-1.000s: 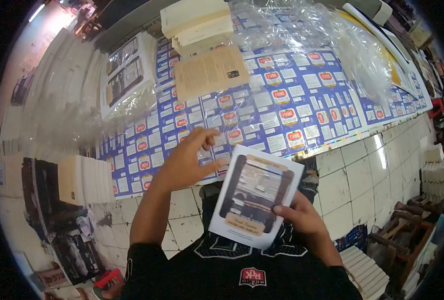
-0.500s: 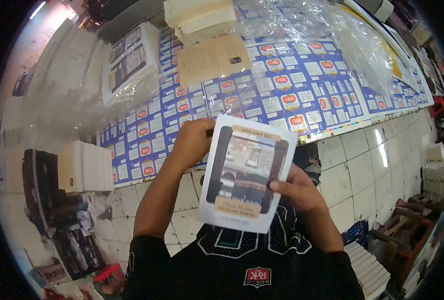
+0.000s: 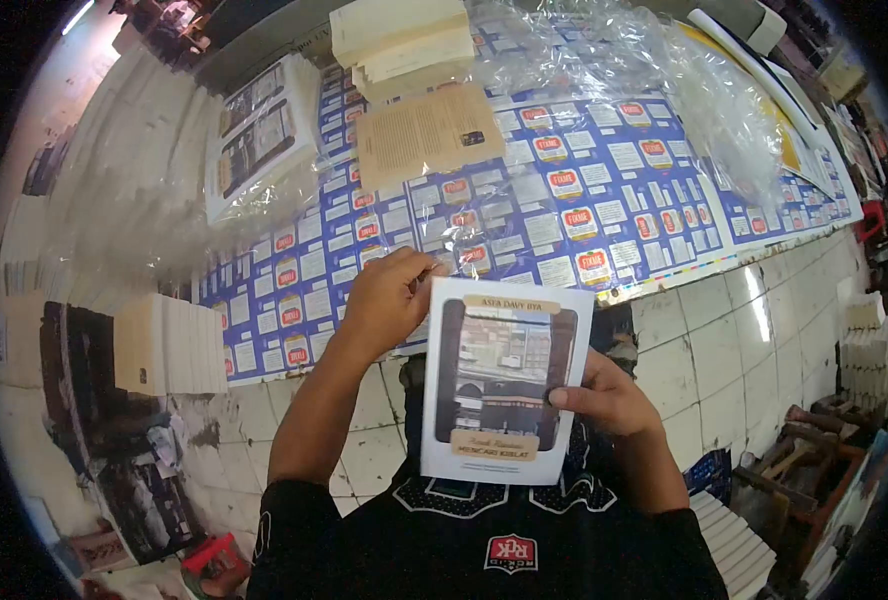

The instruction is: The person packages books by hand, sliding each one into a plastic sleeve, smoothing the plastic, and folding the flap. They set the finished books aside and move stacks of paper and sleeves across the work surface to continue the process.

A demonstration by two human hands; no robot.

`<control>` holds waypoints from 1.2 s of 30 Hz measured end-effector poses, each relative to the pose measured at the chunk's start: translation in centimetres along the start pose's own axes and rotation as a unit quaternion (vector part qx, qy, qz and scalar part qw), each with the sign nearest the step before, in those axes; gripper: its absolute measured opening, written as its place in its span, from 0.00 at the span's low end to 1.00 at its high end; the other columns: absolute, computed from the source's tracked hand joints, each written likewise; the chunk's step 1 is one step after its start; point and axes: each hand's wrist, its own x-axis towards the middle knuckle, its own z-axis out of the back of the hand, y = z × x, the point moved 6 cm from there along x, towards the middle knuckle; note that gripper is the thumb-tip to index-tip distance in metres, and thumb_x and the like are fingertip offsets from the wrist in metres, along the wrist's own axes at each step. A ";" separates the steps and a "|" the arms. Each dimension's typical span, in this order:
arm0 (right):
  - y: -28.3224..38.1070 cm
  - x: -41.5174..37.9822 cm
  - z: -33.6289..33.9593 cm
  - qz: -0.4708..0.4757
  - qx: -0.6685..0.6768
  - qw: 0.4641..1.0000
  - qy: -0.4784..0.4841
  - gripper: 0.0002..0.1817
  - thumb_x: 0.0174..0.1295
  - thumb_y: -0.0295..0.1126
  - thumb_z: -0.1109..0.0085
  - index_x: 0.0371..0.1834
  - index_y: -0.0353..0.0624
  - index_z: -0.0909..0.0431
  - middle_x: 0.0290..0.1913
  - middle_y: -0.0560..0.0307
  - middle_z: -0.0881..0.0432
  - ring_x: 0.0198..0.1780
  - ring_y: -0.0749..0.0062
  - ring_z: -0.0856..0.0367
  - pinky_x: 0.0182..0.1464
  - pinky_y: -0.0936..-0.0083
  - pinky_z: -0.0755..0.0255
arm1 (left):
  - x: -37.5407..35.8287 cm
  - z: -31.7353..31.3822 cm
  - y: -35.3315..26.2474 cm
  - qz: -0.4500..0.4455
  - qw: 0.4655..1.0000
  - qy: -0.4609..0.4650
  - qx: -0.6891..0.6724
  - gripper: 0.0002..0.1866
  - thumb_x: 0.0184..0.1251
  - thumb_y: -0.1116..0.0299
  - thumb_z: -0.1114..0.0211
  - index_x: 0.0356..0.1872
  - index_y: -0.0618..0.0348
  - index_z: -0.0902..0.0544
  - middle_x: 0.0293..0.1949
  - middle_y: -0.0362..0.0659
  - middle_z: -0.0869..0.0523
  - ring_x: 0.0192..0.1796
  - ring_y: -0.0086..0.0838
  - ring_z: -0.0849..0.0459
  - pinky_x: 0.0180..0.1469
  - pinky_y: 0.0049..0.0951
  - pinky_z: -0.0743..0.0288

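A white book cover or booklet point(image 3: 504, 380) with a dark picture and tan labels stands nearly upright in front of the person's chest. My right hand point(image 3: 609, 395) grips its right edge, thumb on the front. At the upper left corner of the booklet is my left hand point(image 3: 389, 300), its fingers pinched on what looks like clear plastic film over the table's edge. Beyond the hands, a tan printed sheet or cover point(image 3: 430, 135) lies on the blue printed sheets point(image 3: 534, 225).
Cream paper stacks point(image 3: 401, 40) stand at the back. Plastic-wrapped booklets point(image 3: 259, 140) lie at left, near tall blurred stacks point(image 3: 124, 160). Crumpled clear plastic point(image 3: 724, 110) covers the back right. More stacks point(image 3: 179, 345) sit at the table's left front corner.
The booklet has turned more upright and moved slightly down. My left hand has shifted a little down and right, and my right hand has lowered slightly with the booklet.
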 end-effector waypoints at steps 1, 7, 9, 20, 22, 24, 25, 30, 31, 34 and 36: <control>0.0 0.3 -0.2 -0.003 0.015 1.000 0.010 0.30 0.64 0.27 0.39 0.69 0.34 0.37 0.62 0.51 0.24 0.63 0.69 0.27 0.65 0.68 0.36 | 0.0 0.0 -0.2 -0.052 0.998 -0.021 -0.002 0.10 0.69 0.65 0.40 0.37 0.61 0.17 0.28 0.49 0.19 0.32 0.45 0.19 0.35 0.39 0.28; -2.1 1.2 2.2 0.003 0.025 0.997 -0.073 0.30 0.65 0.27 0.40 0.70 0.36 0.38 0.62 0.52 0.24 0.63 0.68 0.27 0.65 0.68 0.35 | -0.6 -0.2 1.2 0.112 0.993 -0.009 -0.036 0.10 0.70 0.65 0.39 0.41 0.62 0.16 0.34 0.51 0.13 0.36 0.43 0.15 0.39 0.37 0.25; -1.9 1.0 2.0 -0.008 -0.006 0.996 -0.089 0.30 0.65 0.27 0.41 0.70 0.36 0.38 0.62 0.52 0.24 0.62 0.68 0.27 0.66 0.68 0.36 | -0.5 -0.4 1.5 0.137 0.989 -0.015 -0.048 0.10 0.70 0.66 0.39 0.41 0.62 0.16 0.34 0.50 0.13 0.37 0.43 0.15 0.39 0.38 0.25; -2.9 2.7 3.1 0.056 0.126 0.966 -0.217 0.23 0.68 0.32 0.42 0.64 0.41 0.35 0.51 0.55 0.19 0.44 0.72 0.17 0.38 0.76 0.20 | -2.6 0.0 0.7 -0.051 0.989 -0.075 0.114 0.21 0.60 0.70 0.31 0.55 0.60 0.21 0.37 0.46 0.19 0.41 0.41 0.20 0.41 0.39 0.25; -3.1 2.8 2.9 0.042 0.139 0.959 -0.243 0.21 0.69 0.33 0.44 0.62 0.42 0.35 0.47 0.55 0.19 0.38 0.73 0.16 0.30 0.79 0.21 | -3.3 0.3 0.8 0.025 0.994 -0.051 0.097 0.20 0.61 0.71 0.32 0.55 0.61 0.21 0.38 0.47 0.19 0.41 0.38 0.19 0.41 0.36 0.24; -3.6 2.9 2.7 0.027 0.155 0.954 -0.256 0.21 0.68 0.35 0.43 0.61 0.41 0.34 0.49 0.57 0.20 0.40 0.74 0.18 0.28 0.76 0.24 | -4.4 -0.1 1.6 0.104 0.991 -0.029 0.081 0.20 0.61 0.73 0.32 0.55 0.62 0.21 0.38 0.47 0.18 0.40 0.35 0.18 0.41 0.34 0.23; -3.7 3.1 2.4 0.023 0.155 0.955 -0.253 0.21 0.68 0.35 0.43 0.61 0.41 0.34 0.49 0.57 0.20 0.40 0.74 0.18 0.28 0.76 0.24 | -5.3 -0.4 2.5 0.155 0.986 -0.061 -0.008 0.19 0.63 0.74 0.32 0.55 0.63 0.22 0.39 0.47 0.17 0.40 0.31 0.17 0.41 0.31 0.22; -3.2 3.2 1.5 0.029 0.176 0.948 -0.262 0.21 0.69 0.36 0.44 0.61 0.42 0.34 0.47 0.57 0.20 0.38 0.75 0.20 0.27 0.79 0.28 | -7.2 -1.0 3.8 0.154 0.966 -0.152 -0.145 0.17 0.65 0.79 0.35 0.55 0.64 0.22 0.40 0.48 0.14 0.39 0.24 0.14 0.41 0.24 0.19; -3.3 3.3 1.7 0.028 0.176 0.949 -0.260 0.21 0.69 0.36 0.44 0.61 0.42 0.34 0.47 0.57 0.20 0.38 0.75 0.20 0.27 0.79 0.28 | -7.6 -0.9 3.6 0.150 0.964 -0.161 -0.151 0.18 0.64 0.80 0.35 0.55 0.64 0.22 0.39 0.47 0.14 0.38 0.25 0.14 0.40 0.24 0.20; -3.5 3.8 1.4 0.037 0.212 0.952 -0.219 0.21 0.71 0.35 0.46 0.63 0.40 0.37 0.50 0.54 0.20 0.41 0.71 0.15 0.34 0.74 0.16 | -8.1 -0.7 3.2 0.156 0.967 -0.153 -0.127 0.20 0.63 0.82 0.36 0.57 0.63 0.24 0.38 0.46 0.14 0.37 0.24 0.15 0.40 0.23 0.21; -3.7 3.8 1.2 0.032 0.183 0.945 -0.268 0.22 0.71 0.35 0.46 0.63 0.41 0.38 0.50 0.54 0.20 0.41 0.71 0.16 0.34 0.74 0.16 | -8.4 -0.6 3.2 0.206 0.948 -0.168 -0.175 0.24 0.63 0.82 0.37 0.62 0.64 0.28 0.39 0.46 0.14 0.37 0.22 0.16 0.40 0.22 0.22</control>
